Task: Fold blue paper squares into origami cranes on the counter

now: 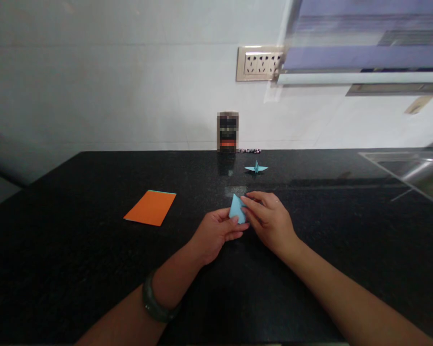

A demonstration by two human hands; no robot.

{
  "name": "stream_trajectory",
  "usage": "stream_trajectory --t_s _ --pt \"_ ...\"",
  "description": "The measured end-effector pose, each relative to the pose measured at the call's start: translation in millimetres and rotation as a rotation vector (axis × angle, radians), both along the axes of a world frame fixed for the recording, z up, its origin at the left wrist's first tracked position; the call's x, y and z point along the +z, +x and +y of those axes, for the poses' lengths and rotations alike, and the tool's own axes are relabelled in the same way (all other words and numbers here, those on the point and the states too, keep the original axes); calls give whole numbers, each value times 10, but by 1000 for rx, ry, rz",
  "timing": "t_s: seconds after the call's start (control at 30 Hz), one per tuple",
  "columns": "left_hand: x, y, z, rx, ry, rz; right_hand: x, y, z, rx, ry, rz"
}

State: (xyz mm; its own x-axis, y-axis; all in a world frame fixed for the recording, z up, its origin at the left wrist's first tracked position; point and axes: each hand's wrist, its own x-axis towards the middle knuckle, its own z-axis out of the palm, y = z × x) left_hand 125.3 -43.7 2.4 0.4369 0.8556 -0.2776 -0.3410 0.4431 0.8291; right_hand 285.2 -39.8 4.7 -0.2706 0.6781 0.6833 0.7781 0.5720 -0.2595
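A small piece of light blue folded paper (pixel 237 210) is held up between both hands, just above the dark countertop. My left hand (pixel 216 231) grips its lower left part, the thumb lying on the front face and the fingers behind. From the right, my right hand (pixel 270 216) pinches the right edge of the paper, fingers bent over it; the fingertips partly cover that side. Beyond the hands stands a finished blue paper crane (pixel 256 167) with its wings spread. A stack of square paper with an orange sheet (pixel 150 208) on top lies to the left.
The black stone countertop (pixel 75 250) meets a white wall. A phone-like dark object (pixel 227 132), blurred out, leans against the wall beside a beaded string (pixel 250 151). A metal sink (pixel 418 173) is at the right. A socket panel (pixel 260 63) and a purple blind (pixel 361 38) are above.
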Motion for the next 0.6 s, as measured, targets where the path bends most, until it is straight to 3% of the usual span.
stream_trajectory --t_s 0.17,0.6 --pt "-5 -1 12 33 -30 -47 -20 -19 36 -31 52 -182" --pt "5 8 8 37 -12 -26 -8 -25 26 -5 -3 -129"
